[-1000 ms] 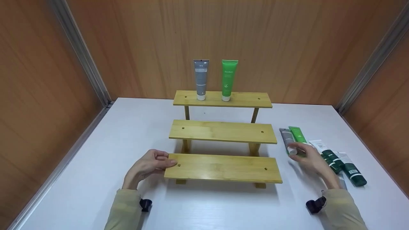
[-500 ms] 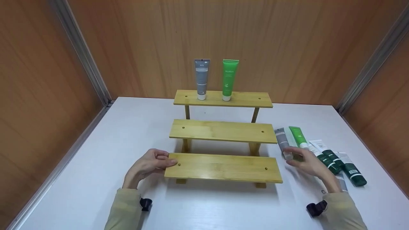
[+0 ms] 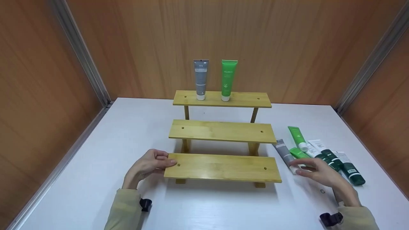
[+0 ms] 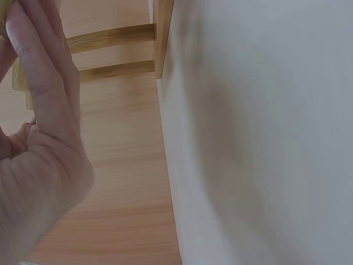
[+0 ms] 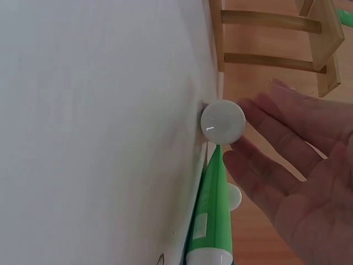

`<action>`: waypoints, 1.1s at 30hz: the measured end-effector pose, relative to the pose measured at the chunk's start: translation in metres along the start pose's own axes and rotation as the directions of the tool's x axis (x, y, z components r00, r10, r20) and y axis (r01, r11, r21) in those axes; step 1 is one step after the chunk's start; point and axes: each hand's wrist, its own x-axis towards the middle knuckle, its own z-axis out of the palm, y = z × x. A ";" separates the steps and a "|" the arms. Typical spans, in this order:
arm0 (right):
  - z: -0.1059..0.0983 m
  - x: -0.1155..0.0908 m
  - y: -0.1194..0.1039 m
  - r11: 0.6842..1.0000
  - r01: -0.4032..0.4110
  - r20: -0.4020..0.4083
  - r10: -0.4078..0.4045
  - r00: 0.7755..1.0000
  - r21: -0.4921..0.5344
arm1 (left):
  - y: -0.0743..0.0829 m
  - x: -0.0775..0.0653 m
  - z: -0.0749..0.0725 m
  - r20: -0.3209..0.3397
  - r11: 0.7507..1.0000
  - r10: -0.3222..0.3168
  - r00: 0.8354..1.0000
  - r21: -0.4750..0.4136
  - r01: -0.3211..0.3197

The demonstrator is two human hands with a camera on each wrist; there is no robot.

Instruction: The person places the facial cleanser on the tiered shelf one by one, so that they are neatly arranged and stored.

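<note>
A three-tier bamboo shelf stands on the white table. A grey tube and a green tube stand upright on its top board. My left hand grips the left end of the lowest board, thumb on top; the left wrist view shows its fingers against the wood. My right hand lies to the right of the shelf. Its straight fingers touch the white cap of a grey tube lying on the table. A green tube lies right beside it.
More tubes lie on the table to the right: a green tube and two dark green and white ones. Wood-panelled walls close in the table on three sides. The middle board is bare.
My right hand has drawn back toward me, and the grey tube under its fingers has slid with it, away from the green one. The left hand has not moved.
</note>
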 end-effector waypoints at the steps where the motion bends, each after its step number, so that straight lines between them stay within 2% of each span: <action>1: -0.002 -0.003 0.001 1.000 -0.004 0.007 0.004 1.000 0.005 | 0.000 0.000 0.000 -0.002 1.000 -0.002 1.000 0.001 0.002; 5: -0.006 -0.012 0.002 0.998 -0.061 -0.001 0.061 0.998 0.004 | -0.001 0.000 0.000 0.003 1.000 0.001 1.000 0.000 -0.001; 9: -0.005 -0.014 0.001 0.992 -0.114 -0.069 0.110 0.992 -0.058 | -0.001 0.000 -0.001 0.004 1.000 0.003 1.000 0.001 -0.003; 15: 0.001 -0.005 0.002 0.985 -0.126 -0.190 0.102 0.976 -0.119 | 0.000 0.000 0.000 0.007 1.000 0.007 1.000 0.005 -0.007; 18: 0.004 -0.001 0.002 0.981 -0.142 -0.213 0.111 0.971 -0.132 | 0.000 0.000 0.000 0.029 1.000 0.023 0.999 -0.001 -0.023; 23: 0.004 0.005 0.003 0.981 -0.137 -0.184 0.110 0.977 -0.139 | 0.001 0.000 -0.001 0.050 0.999 0.042 0.998 -0.007 -0.041; 28: 0.003 0.009 0.004 0.981 -0.142 -0.098 0.130 0.987 -0.130 | 0.002 -0.001 0.000 0.049 0.999 0.037 0.998 0.000 -0.037; 33: 0.004 0.011 0.004 0.978 -0.166 -0.038 0.162 0.986 -0.125 | 0.001 0.000 0.000 0.034 1.000 0.024 0.999 0.009 -0.025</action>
